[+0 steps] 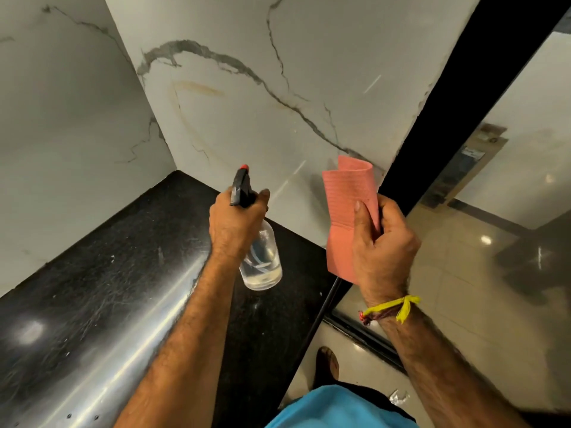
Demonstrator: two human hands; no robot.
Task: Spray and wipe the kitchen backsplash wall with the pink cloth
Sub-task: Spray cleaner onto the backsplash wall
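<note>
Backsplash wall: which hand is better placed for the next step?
Left. The left hand grips the spray bottle, nozzle facing the backsplash wall; the right hand holds the pink cloth folded, off it.

Both hands raised before the marble backsplash wall

At seven o'clock the left hand grips a clear spray bottle; at four o'clock the right hand pinches the pink cloth, above the black counter.

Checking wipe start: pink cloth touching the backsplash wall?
Cannot tell. In the head view the pink cloth, held by the right hand, overlaps the wall; no gap or contact visible.
</note>
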